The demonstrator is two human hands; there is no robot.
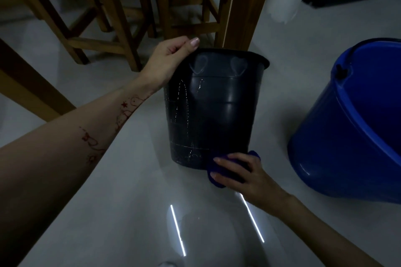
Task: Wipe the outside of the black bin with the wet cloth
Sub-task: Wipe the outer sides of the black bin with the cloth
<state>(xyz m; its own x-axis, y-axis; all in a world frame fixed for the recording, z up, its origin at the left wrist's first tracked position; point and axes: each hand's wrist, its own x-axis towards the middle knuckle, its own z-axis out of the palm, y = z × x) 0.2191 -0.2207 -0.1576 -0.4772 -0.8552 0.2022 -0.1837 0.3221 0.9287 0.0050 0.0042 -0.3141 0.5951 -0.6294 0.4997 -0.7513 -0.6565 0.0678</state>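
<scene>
- The bin (213,110) stands on the pale floor (121,191), tipped a little toward the camera, in front of wooden chair legs (112,28) and just left of a blue bucket (355,123).
- The left hand (167,60) grips the bin's rim at the upper left, thumb over the edge, steadying it.
- The right hand (235,171) presses a blue cloth (213,176) flat against the bin's lower right wall, near the base; fingers are spread over the cloth rather than curled round it.
- White streaks and beads of water show on the left part of the wall, so that side looks wetted; the far side is hidden (no telling whether it has been wiped).
- Risk, as I judge it: with the bin tilted and held only at one point on the rim, a firm push low down could swing the base away or twist the rim out of the thumb's hold.
- The cloth is pinned by pressure alone, so a quick stroke over the ribs could let it slide out and drop.
- The bucket is near; a wide sweep to the right might knock it.
- The light is dim, so missed patches on black plastic would be easy to overlook.
</scene>
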